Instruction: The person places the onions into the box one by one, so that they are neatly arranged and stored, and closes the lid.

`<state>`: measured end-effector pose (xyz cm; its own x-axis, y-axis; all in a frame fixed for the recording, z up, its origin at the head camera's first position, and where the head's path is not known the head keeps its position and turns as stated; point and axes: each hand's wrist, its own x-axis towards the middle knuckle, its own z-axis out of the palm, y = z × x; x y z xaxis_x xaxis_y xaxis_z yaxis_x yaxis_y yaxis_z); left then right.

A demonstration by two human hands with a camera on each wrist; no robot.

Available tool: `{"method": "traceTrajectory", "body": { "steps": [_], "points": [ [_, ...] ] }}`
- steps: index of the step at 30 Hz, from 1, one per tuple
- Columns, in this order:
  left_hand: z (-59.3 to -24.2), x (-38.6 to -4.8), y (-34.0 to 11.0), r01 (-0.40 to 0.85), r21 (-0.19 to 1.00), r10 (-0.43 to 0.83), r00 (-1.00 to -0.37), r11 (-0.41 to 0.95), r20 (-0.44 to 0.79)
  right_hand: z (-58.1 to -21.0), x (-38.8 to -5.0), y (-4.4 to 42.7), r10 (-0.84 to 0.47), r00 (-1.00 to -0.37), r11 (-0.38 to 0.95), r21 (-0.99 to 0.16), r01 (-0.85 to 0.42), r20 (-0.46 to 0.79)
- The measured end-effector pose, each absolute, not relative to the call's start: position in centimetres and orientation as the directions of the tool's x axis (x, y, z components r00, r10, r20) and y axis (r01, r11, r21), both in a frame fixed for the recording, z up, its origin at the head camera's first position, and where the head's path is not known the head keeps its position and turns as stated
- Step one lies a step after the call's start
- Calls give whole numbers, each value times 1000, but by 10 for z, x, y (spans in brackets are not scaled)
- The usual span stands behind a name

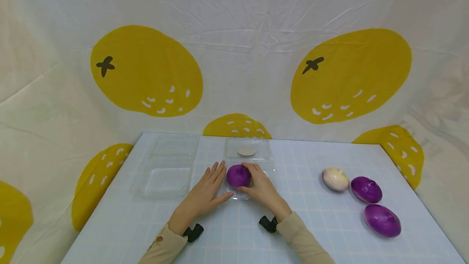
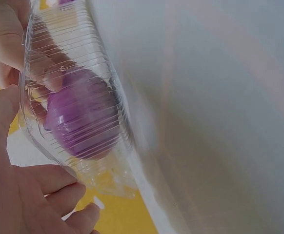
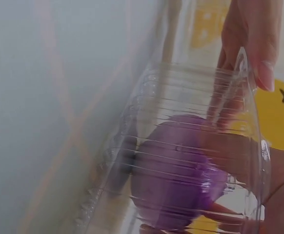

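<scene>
Head view: purple onion (image 1: 238, 177) sits in the tray of a small clear container (image 1: 270, 167), towards its left side. Right hand (image 1: 261, 188) grips it from the right, thumb at the near side, fingers at the far side. Left hand (image 1: 203, 198) lies along the container's left edge, fingers straight, thumb spread toward the front, holding nothing. Lid (image 1: 230, 146) folded back behind the tray, pale oval label (image 1: 247, 150) on it. Larger clear container (image 1: 166, 180) to the left, open too (faint, hard to trace). On the right, a pale onion (image 1: 335, 179), a second purple onion (image 1: 366, 189) just beside it, and a third purple onion (image 1: 382, 220) nearer the person. Table (image 1: 231, 235) has a pale check; backdrop (image 1: 249, 68) has big yellow fruit printed on it. Beige sleeves (image 1: 165, 245), black device (image 1: 194, 232) at each wrist.

Left wrist view: gripped onion shows through the ridged clear plastic, right hand's fingers on it. Left thumb and fingers are spread apart at the rim (exact contact, cannot tell).

Right wrist view: same onion behind the ridges, right hand around it; left hand by the container's upper corner (partly seen through plastic).
</scene>
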<state>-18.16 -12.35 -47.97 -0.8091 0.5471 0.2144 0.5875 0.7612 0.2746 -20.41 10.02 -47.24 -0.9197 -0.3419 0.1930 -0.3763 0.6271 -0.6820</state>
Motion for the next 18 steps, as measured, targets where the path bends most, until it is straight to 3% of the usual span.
{"method": "traceTrajectory", "body": {
  "steps": [12,18],
  "points": [
    [-479,-181,-123,580,274,539,-814,767,214,-454,-199,110,-340,-924,573,-741,-350,174],
    [-478,-181,-124,576,278,539,-817,769,204,-445,-198,122,-326,-919,515,-773,-370,223]
  ]
}}
